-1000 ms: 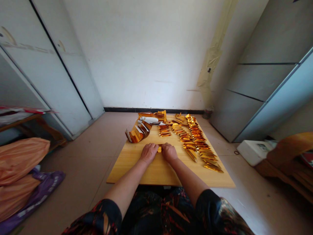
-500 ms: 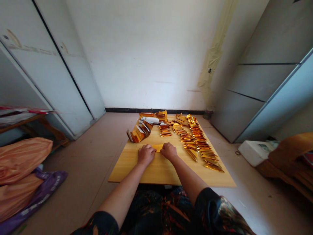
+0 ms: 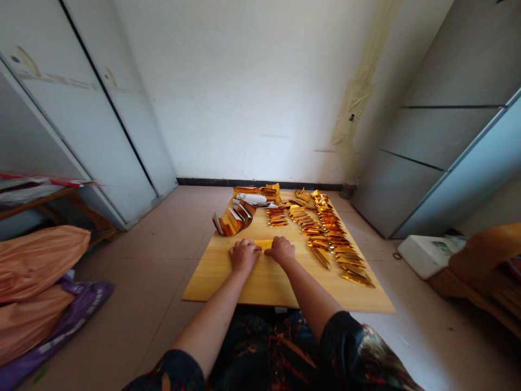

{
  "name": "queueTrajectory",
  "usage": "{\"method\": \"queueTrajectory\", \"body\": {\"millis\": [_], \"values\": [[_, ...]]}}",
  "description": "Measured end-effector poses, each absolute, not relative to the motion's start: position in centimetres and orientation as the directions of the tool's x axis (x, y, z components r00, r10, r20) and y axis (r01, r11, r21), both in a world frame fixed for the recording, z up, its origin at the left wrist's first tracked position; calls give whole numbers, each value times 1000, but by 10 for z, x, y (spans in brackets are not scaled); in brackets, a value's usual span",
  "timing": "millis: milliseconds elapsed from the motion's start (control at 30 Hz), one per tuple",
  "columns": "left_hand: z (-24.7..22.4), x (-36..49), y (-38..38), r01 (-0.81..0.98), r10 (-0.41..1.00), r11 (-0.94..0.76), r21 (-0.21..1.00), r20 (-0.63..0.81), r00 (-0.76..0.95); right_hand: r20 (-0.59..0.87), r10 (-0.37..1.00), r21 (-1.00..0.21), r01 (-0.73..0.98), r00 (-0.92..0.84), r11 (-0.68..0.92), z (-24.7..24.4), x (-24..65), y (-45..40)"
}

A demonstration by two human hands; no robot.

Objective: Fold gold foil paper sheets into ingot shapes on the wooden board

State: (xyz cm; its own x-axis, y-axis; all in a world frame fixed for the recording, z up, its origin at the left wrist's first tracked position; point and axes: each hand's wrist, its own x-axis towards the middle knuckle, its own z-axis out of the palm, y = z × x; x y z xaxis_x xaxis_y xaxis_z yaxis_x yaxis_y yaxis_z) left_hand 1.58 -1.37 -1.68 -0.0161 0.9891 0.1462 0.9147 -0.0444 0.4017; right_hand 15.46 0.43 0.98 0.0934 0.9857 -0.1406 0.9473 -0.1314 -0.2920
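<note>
Though the box label [image 3: 443, 246] is unreadable, left hand [image 3: 244, 256] and right hand [image 3: 281, 251], fingers together, press gold foil [image 3: 264, 245].

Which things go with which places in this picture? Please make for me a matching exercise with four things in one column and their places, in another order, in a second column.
Things:
1. Gold foil sheet
2. Curved stack of folded gold foil pieces
3. Long rows of folded gold foil strips
4. Orange plastic bag

Places:
A. Left of the wooden board, beside a purple bag
B. Between the left hand and the right hand
C. On the board's right part
D. On the board, beyond the left hand

Right pairs: 1-B, 2-D, 3-C, 4-A
</note>
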Motion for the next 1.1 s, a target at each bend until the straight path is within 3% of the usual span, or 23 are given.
{"method": "queueTrajectory", "body": {"millis": [167, 467, 867, 1100], "values": [[-18, 14, -10, 911, 992, -12, 411, 119, -40, -182, 981, -380, 914, 74, -139, 7, 167, 10], [-16, 7, -8, 918, 997, -40, 394, 80, 9, -129, 991, -524, 851, -34, -39, -6, 187, 20], [-17, 10, -15, 910, 986, -101, 403, 162, 37, -20, 998, -410, 911, -54, 41, -12, 187, 12], [-18, 11, -20, 915, 971, -157, 372, 227, 75, -3, 996, -437, 896, -87, 78, -6, 188, 3]]}}
